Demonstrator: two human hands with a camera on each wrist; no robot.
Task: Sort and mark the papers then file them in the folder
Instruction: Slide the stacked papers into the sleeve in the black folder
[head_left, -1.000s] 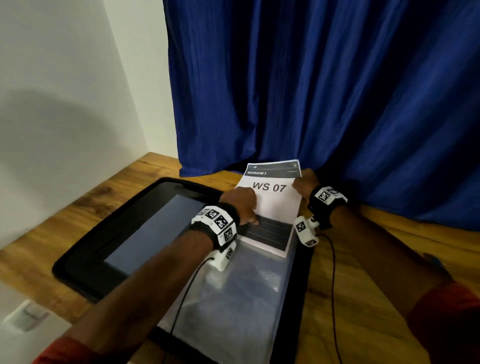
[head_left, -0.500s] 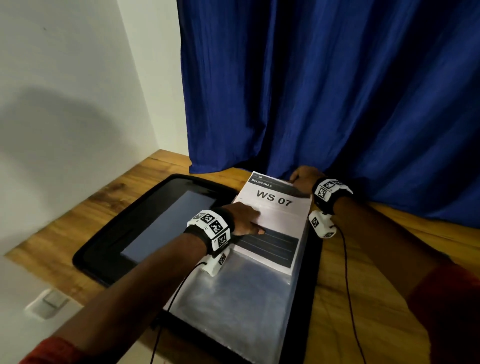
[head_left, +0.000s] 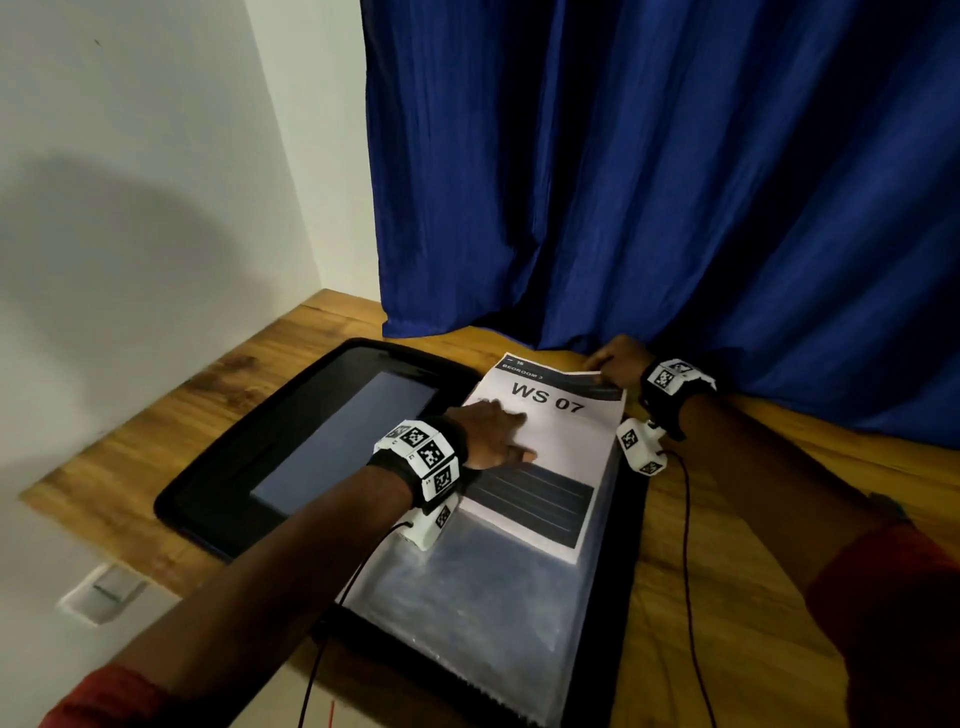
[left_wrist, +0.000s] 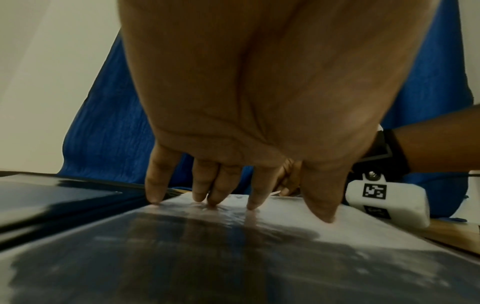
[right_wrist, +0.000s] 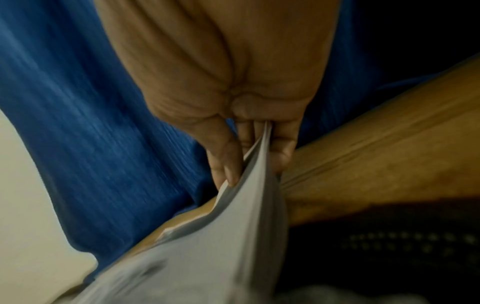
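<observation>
Papers, white printed sheets headed "WS 07" (head_left: 545, 447), sit half inside the clear plastic sleeve (head_left: 467, 613) of the open black folder (head_left: 270, 452) on the wooden desk (head_left: 135, 452). Going rightward, the left hand (head_left: 488, 431), fingers (left_wrist: 213, 191) straight, presses sleeve and sheets flat. At the far corner the right hand (head_left: 615, 358) has its grip clamped on the papers' top edge, thumb against fingers. Since a second ago the sheets have slid deeper toward the person; filing looks nearly half done, so more pushing remains
</observation>
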